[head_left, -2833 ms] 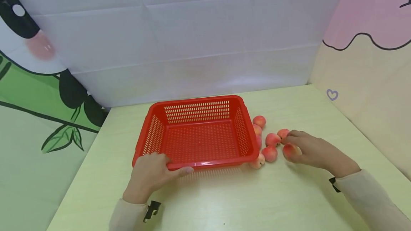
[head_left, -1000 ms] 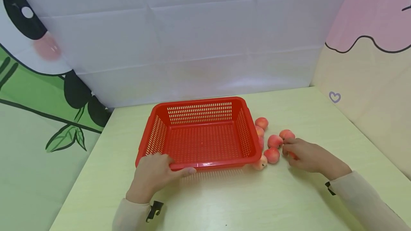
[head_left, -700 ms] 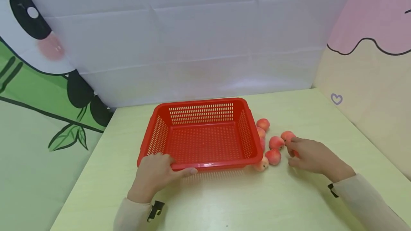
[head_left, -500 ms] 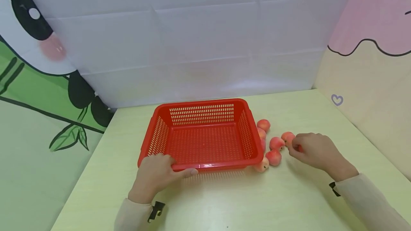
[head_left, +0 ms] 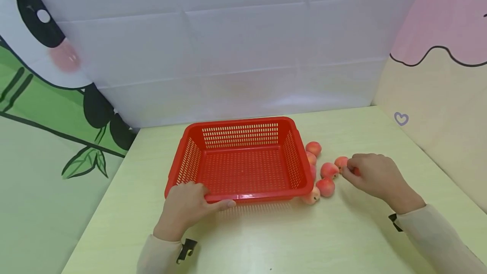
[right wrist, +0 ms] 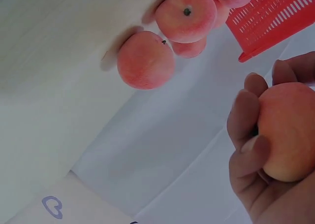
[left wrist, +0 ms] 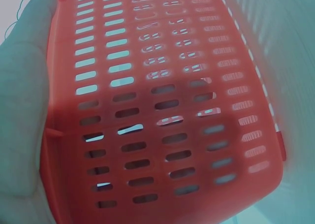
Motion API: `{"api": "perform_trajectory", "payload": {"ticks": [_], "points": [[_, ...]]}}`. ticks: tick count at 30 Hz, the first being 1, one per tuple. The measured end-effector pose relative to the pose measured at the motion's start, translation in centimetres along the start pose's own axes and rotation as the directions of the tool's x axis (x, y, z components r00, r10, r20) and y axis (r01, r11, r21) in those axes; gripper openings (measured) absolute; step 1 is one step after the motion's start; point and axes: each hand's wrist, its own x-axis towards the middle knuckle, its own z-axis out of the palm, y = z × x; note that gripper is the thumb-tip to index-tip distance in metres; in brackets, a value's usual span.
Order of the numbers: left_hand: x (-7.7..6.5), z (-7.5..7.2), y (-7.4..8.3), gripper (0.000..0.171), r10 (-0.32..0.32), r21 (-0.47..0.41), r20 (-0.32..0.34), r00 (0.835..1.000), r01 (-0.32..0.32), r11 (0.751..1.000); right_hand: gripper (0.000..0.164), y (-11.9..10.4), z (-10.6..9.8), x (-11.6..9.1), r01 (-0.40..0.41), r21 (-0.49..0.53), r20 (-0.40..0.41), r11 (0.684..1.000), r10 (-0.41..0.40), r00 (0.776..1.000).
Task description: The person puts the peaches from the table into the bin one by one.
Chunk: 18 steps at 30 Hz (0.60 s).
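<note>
A red plastic basket [head_left: 262,195] with slotted walls stands on the table, and nothing lies inside it. My left hand [head_left: 182,208] grips its front rim near the left corner, thumb along the outside; the left wrist view shows the slotted basket wall [left wrist: 162,91] beside the hand [left wrist: 22,111]. To the right of the basket, my right hand [head_left: 376,179] holds a peach [right wrist: 288,130], fingers curled round it; in the head view the hand mostly hides this fruit. Close by its fingertips sits another peach [head_left: 341,163].
Several more peaches lie along the basket's right side, among them a front one [head_left: 325,187] and a back one [head_left: 313,148]. Some are partly hidden by the basket wall. A white cloth backdrop [head_left: 243,45] rises behind the pale table [head_left: 243,244].
My right hand has curled further round its peach and risen slightly, so the fruit shows less in the head view. The left hand keeps its grip on the basket. The head view has shifted slightly.
</note>
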Motion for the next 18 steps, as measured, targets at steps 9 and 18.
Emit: {"api": "perform_trajectory", "payload": {"ticks": [9, 18], "points": [[-0.1, -0.2, 0.0, 0.077, 0.002, -0.007, -0.003, 1.0, -0.002, 1.0, 0.035, -1.4, -0.9, 0.8, 0.073, 0.001, -0.053, 0.997, -0.073, 0.996], [-0.2, -0.3, 0.1, 0.078, 0.004, -0.007, -0.007, 1.0, -0.004, 1.0, 0.035, -3.3, -1.8, 1.7, 0.179, -0.012, -0.128, 0.984, -0.179, 0.976]]}}
